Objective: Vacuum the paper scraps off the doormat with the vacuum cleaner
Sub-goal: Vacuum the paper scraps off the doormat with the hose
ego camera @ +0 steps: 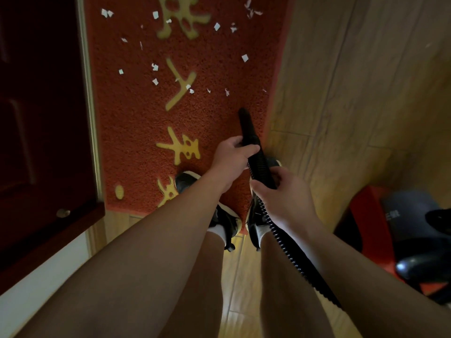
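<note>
As the nozzle (245, 123) points to twelve o'clock over the red doormat (136, 123), left hand (231, 157) and right hand (280, 191) both clamp tight round the black hose (260, 167); paper scraps (155, 67) lie scattered beyond, around eleven o'clock.

A pale wood-grain plank floor (353, 93) is carrying a red, coarse-pile rectangular doormat (136, 123) with yellow characters, lying flat beside the doorway. Small white torn paper scraps (245, 58) are lying scattered over the mat's far half. Black shoes (225, 224) with pale soles are standing on its near end, heels reaching over the floor. A red and black vacuum cleaner body (390, 228) is sitting on the floor to the right, apart from the mat.
</note>
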The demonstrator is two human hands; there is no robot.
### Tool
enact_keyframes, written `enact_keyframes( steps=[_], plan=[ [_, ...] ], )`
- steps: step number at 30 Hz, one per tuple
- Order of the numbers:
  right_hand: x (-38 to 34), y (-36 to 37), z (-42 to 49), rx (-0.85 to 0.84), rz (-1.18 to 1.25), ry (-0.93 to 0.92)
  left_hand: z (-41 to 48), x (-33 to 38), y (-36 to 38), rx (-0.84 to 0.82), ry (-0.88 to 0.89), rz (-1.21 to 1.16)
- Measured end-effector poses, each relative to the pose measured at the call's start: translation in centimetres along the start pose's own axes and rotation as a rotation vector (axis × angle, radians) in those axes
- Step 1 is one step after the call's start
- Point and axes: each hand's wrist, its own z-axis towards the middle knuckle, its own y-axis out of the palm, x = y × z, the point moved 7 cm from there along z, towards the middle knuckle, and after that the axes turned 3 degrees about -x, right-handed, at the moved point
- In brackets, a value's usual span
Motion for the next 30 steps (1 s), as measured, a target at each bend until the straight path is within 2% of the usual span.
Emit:
enact_keyframes(
  steps=[16,30],
  plan=[
    [-0.6,-4.0,1.4,0.054,0.133,0.024,1.8,4.0,4.1,-0.042,0.005,0.089],
    [-2.6,-2.0,2.6,-0.035,0.019,-0.011,1.6,4.3,-0.1,0.026,-0.003,0.086]
  ],
)
